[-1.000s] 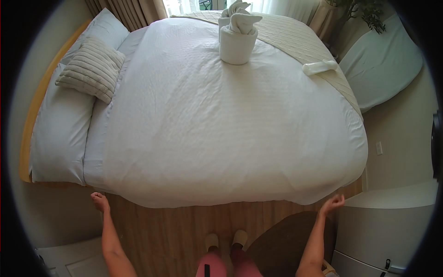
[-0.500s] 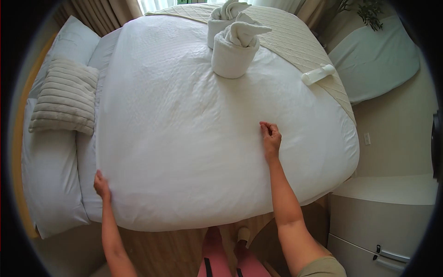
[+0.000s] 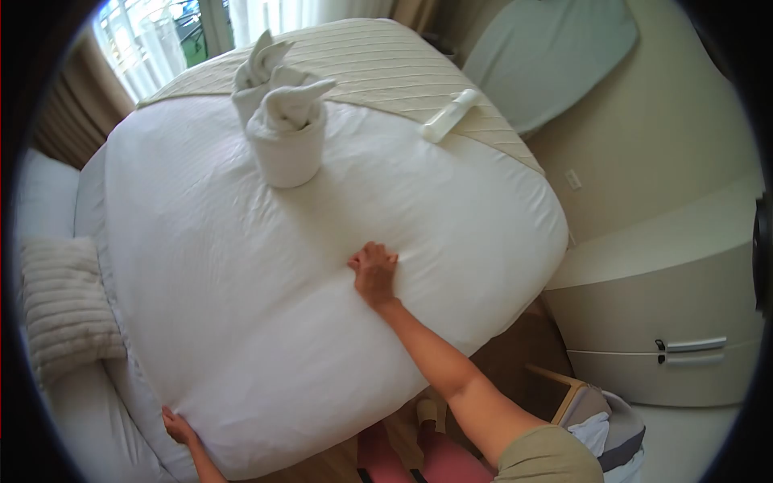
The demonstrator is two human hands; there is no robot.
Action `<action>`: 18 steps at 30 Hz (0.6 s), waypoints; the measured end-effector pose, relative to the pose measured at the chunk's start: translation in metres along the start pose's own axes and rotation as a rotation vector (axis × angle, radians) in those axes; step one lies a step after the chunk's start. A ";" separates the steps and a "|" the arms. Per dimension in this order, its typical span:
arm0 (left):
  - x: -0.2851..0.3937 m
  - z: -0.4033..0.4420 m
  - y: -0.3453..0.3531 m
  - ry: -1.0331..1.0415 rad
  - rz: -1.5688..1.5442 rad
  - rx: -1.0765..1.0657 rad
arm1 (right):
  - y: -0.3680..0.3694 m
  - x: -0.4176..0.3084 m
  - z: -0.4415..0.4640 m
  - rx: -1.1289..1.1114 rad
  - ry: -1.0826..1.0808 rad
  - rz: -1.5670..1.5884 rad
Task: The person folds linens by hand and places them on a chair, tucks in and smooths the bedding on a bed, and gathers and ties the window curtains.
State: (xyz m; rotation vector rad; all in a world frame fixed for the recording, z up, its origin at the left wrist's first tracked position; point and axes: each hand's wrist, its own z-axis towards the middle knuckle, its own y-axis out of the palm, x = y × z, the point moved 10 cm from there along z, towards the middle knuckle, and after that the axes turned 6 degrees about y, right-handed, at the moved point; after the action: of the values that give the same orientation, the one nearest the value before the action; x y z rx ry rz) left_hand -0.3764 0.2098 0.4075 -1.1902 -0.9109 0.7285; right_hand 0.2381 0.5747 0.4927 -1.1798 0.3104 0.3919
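Observation:
A white bed cover [image 3: 241,322] spreads over the bed. My right hand [image 3: 375,272] rests on its middle, fingers curled against the fabric with a small bunch of cloth beside them. At the lower left my left hand [image 3: 177,424] grips the cover's edge near the pillow end, fingers pressed together. Beyond my right hand stands a rolled white towel [image 3: 288,153] with a twisted top, and a second folded towel [image 3: 256,76] is right behind it. A white bottle [image 3: 449,117] lies on its side across the border of the quilted beige blanket [image 3: 378,60].
A striped cushion [image 3: 68,302] and white pillows [image 3: 48,197] are at the left. Curtains [image 3: 88,88] hang at the back. To the right are a cabinet [image 3: 660,322] with handles and a chair [image 3: 576,402] holding cloth. A draped pale cloth [image 3: 555,56] is at the back right.
The view has turned right and moved closer. My right hand has gone from beside the bed onto the cover and curled down on it. My left hand has moved onto the cover's edge.

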 end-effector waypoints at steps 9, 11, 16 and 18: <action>0.091 -0.020 -0.059 0.132 0.495 0.389 | -0.161 0.199 -0.056 0.358 0.305 0.049; 0.199 -0.082 -0.089 0.514 0.234 0.442 | -0.222 0.308 -0.113 0.493 0.461 -0.155; 0.475 -0.337 -0.107 1.191 -0.268 0.170 | -0.264 0.550 -0.221 -0.431 1.422 -0.434; 0.565 -0.468 -0.091 1.452 -0.352 -0.149 | -0.232 0.632 -0.220 -0.293 1.404 0.026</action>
State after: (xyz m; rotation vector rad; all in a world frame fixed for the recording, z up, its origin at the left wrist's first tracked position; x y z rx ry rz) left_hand 0.3003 0.4657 0.5572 -1.2571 0.0897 -0.5351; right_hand 0.8996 0.3777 0.3331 -1.5893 1.5109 -0.4658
